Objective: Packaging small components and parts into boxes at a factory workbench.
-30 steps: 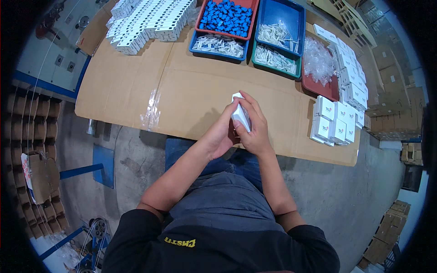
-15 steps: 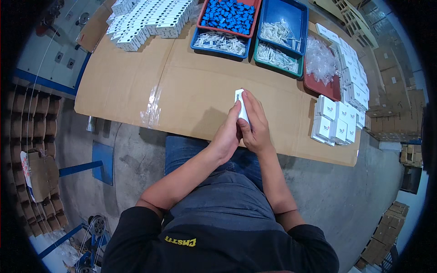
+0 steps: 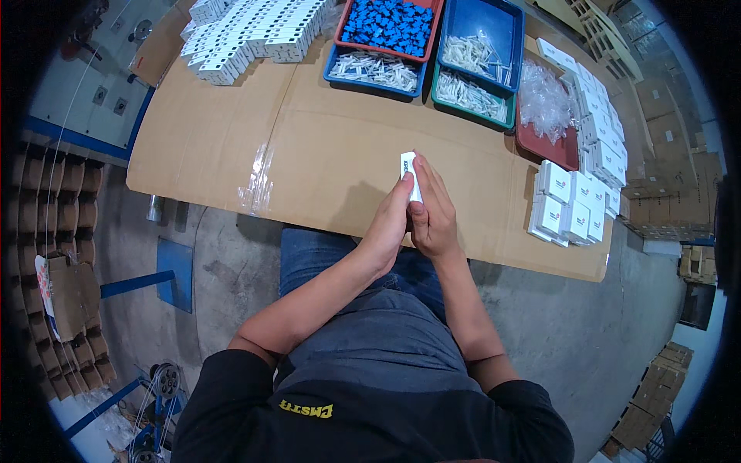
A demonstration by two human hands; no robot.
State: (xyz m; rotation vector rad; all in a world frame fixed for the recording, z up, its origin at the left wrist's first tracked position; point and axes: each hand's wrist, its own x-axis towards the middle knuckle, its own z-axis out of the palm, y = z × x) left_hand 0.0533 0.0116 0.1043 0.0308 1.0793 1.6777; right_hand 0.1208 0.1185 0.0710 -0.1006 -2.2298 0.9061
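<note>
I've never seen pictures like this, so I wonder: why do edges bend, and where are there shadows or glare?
Head view: the fisheye lens curves straight edges, such as those of the cardboard sheet, and leaves dark corners; head view: a soft shadow falls left of the left hand; head view: glare streaks the clear tape.

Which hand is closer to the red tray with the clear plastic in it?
Right. The right hand sits left of the red tray; the left hand is farther left, across the white box.

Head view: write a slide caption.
Left hand and right hand hold a white box between them, trays beyond.
</note>
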